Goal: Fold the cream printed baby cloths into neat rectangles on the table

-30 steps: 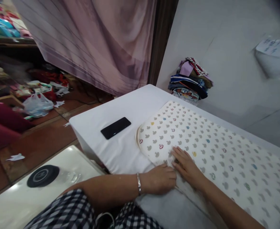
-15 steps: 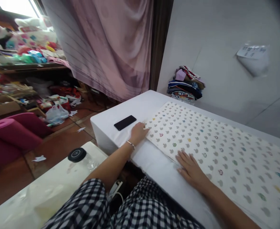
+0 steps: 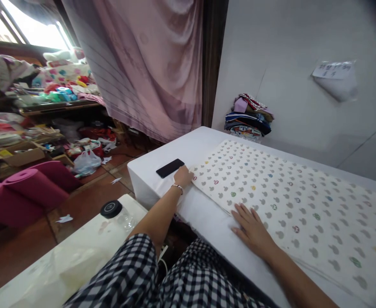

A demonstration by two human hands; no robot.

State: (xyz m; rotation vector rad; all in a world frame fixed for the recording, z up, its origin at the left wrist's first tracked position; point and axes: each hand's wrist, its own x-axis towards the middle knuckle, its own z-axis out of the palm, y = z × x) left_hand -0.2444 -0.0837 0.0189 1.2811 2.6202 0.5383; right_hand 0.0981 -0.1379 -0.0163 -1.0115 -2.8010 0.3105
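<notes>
Left grip [image 3: 184, 176] moved to left corner of cloth [image 3: 286, 194].

Pink curtain [image 3: 156, 64], rolled magenta mat [image 3: 37, 190]

- To my eye this is a lived-in room, most likely in a home, doubling as a cloth workroom; a small workshop can't be ruled out.
- Homely signs: a long pink curtain [image 3: 152, 64] beside a bright window [image 3: 43, 32], reddish floor tiles [image 3: 79, 233] and rolled magenta mats [image 3: 36, 188].
- Over there, soft goods [image 3: 64, 75] lie heaped up, with a cardboard box [image 3: 24, 156] and a plastic bag [image 3: 87, 163] lower down, and white scraps [image 3: 64, 218] littering the floor.
- Cloth suggests the workroom: a folded stack [image 3: 248, 119] by the pale wall [image 3: 290, 51], patterned fabric [image 3: 248, 171] spread over a white-covered counter [image 3: 197, 143].
</notes>
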